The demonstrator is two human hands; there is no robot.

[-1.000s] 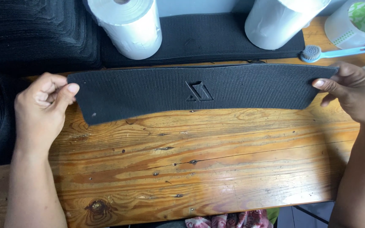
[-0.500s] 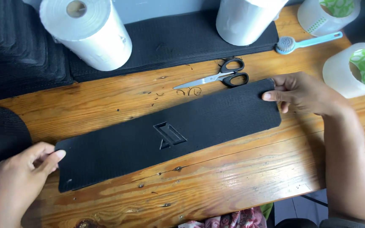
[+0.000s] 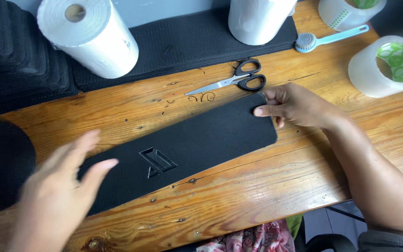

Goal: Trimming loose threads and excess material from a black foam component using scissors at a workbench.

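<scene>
Left hand lifted, strip slanting up-right

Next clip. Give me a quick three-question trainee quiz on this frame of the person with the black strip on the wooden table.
1. True or false: the scissors lie on top of the black strip.
2. Which hand touches the strip's rounded end: A) left hand, B) right hand?
3. What shape is the strip's middle mark?

Key:
1. False; they lie on the wooden table just beyond the strip.
2. B; its fingers press that end, while the blurred left hand is open over the other end.
3. An angular cut-out emblem.
</scene>
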